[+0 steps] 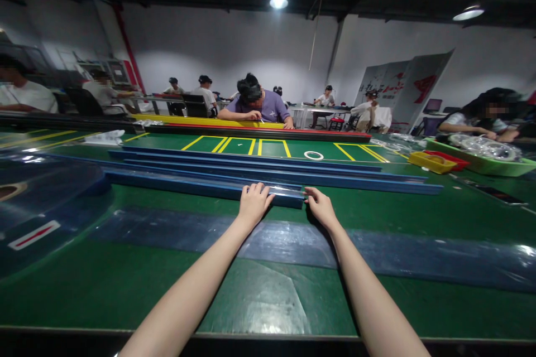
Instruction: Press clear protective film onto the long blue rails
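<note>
Along the bottom of the frame runs the front edge of the green-topped table (84,307), with both forearms reaching over it. Beyond it a transparent plastic strip (288,242) crosses the frame, and at the left sits a large plastic-wrapped roll (50,201) with a red-arrow label. At the centre is the near blue channel (188,185), its left end meeting the roll. The left hand (253,203) lies over this channel near its right end, fingers across it; whether it grips or merely rests I cannot tell. The right hand (321,207) is half curled just at that end, its hold also unclear. The step in hand looks like steadying or lining up this end; shifting it would seem to call for a level two-handed hold. Green tabletop extends rightward towards a phone (500,193), giving sideways room, while the far blue channels (335,178) lie close behind and limit pushing away, and the roll limits leftward travel. Farther back are a white ring (314,159), a yellow bin (431,163), a black rail (251,134) and a purple-shirted co-worker (272,107).
</note>
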### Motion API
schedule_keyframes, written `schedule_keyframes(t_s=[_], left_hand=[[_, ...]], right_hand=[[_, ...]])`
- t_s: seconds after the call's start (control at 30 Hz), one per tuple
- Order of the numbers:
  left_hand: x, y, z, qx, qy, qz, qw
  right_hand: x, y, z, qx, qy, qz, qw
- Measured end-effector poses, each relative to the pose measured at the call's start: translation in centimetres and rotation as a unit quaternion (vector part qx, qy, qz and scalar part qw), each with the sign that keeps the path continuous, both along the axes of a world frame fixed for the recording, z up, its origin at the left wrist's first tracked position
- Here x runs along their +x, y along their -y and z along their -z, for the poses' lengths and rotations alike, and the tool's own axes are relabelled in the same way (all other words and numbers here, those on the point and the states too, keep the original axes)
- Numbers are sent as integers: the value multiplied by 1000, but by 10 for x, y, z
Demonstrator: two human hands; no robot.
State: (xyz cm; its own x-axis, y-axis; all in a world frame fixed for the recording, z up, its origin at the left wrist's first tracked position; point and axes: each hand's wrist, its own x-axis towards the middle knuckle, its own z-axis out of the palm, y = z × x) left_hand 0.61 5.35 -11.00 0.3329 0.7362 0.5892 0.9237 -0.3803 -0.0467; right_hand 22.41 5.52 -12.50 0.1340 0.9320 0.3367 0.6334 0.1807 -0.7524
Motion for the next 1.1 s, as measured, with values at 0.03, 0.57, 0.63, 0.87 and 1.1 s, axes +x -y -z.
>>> schedule_keyframes(t_s=[0.03,0.57,0.63,0.87,1.1], left_hand=[[0,0,0,-2,1,2,1000],[0,0,-1,-6,-10,-4,1000],[0,0,-1,-3,-10,-4,1000],[0,0,-2,-8,-16,-10,1000],[0,1,-3,-24,-7,-4,1000]], right_hand=[[0,0,0,-2,4,-4,1000],[-1,5,-7,-14,82,-13,996],[-1,6,-8,-21,83,-14,996],[-1,6,-8,-28,84,-9,996],[-1,6,-8,-35,76,-14,996]])
